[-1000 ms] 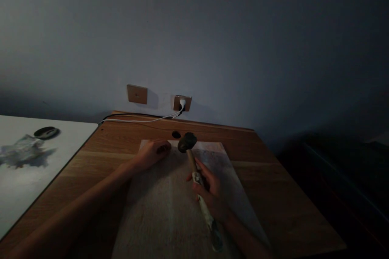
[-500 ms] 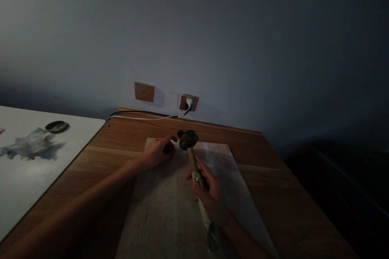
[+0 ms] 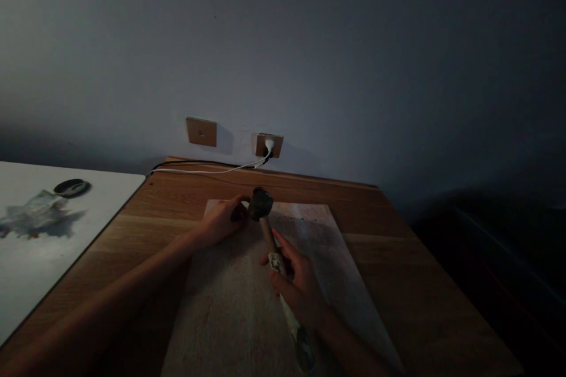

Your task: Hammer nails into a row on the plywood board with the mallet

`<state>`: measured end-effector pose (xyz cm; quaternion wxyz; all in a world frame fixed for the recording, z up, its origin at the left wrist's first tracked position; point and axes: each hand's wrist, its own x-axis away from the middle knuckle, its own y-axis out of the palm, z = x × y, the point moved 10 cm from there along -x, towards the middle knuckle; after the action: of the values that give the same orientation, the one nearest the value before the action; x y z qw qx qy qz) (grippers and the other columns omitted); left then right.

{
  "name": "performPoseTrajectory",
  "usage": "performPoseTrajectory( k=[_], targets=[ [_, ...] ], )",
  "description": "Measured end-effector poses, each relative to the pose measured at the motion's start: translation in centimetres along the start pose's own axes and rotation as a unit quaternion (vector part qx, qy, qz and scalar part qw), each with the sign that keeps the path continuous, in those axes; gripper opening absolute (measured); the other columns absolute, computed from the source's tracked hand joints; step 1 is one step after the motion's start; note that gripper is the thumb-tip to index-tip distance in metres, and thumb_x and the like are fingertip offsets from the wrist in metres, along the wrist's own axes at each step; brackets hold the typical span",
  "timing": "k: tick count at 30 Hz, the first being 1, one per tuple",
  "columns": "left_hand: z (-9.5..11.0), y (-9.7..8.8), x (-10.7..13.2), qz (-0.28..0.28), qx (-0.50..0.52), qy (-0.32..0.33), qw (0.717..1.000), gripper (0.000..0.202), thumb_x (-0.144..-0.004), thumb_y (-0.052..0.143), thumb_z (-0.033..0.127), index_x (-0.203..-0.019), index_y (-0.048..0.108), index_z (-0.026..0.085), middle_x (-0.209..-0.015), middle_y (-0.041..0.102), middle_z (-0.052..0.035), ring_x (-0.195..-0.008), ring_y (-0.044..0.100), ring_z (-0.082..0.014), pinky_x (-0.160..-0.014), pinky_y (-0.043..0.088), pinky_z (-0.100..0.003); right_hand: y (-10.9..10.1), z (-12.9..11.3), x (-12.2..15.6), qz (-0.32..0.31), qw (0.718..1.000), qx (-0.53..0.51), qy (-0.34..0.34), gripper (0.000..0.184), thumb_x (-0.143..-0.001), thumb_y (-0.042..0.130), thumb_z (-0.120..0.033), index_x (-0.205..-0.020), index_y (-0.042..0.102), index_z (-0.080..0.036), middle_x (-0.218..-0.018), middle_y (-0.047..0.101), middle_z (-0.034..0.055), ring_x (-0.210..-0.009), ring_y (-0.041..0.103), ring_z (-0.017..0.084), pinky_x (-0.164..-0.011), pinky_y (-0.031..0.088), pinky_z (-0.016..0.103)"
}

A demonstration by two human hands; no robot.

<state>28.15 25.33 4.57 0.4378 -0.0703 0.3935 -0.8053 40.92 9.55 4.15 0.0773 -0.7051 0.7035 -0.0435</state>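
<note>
My right hand [image 3: 297,283] is wrapped round the handle of a hammer [image 3: 268,235], whose upper grip is bound in pale, patterned wrapping. Its dark head [image 3: 260,205] is over the far left part of a pale wooden board [image 3: 230,312]. Right beside the head, my left hand [image 3: 220,221] rests on the board's far left corner with thumb and forefinger curled together. The hammer head covers those fingertips, so what they pinch is hidden. Several small dark dots [image 3: 302,219] run in a row along the board's far edge, right of the hammer head.
Under the board is a brown wooden table [image 3: 398,271]. A white surface [image 3: 30,283] adjoins it on the left, with a crumpled clear plastic bag [image 3: 39,212] and a dark round object [image 3: 71,188]. Cables [image 3: 198,171] run along the wall to a socket [image 3: 269,145].
The hammer head has moved a little left, closer to my left fingertips, which it now partly covers. My left hand stays at the same corner. The whole view has shifted slightly.
</note>
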Motion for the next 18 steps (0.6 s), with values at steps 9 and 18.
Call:
performPoseTrajectory(
  k=[9,18],
  targets=[
    [0.12,-0.46,-0.02,0.021,-0.026,0.008,0.999,0.042,-0.072,0.066,0.013,-0.114,0.065,0.019,-0.085,0.076,-0.0031,-0.074,0.072,-0.0199,-0.064,0.049,-0.025,0.86,-0.29,-0.02,-0.031,0.999,0.026,-0.006,0.073,-0.082,0.061,-0.02,-0.154,0.044,-0.023,-0.104,0.073,0.0046,-0.061,0.054,0.01,-0.052,0.046,0.023],
    [-0.15,-0.26,-0.04,0.018,-0.023,0.023,0.999,0.05,-0.073,0.063,0.012,-0.123,0.062,0.019,-0.085,0.076,-0.0023,-0.075,0.072,-0.0186,-0.067,0.05,-0.025,0.39,-0.41,-0.23,-0.007,1.0,0.019,-0.022,0.072,-0.084,0.061,-0.024,-0.153,0.044,-0.022,-0.102,0.073,0.0046,-0.061,0.054,0.011,-0.053,0.047,0.024]
  ],
)
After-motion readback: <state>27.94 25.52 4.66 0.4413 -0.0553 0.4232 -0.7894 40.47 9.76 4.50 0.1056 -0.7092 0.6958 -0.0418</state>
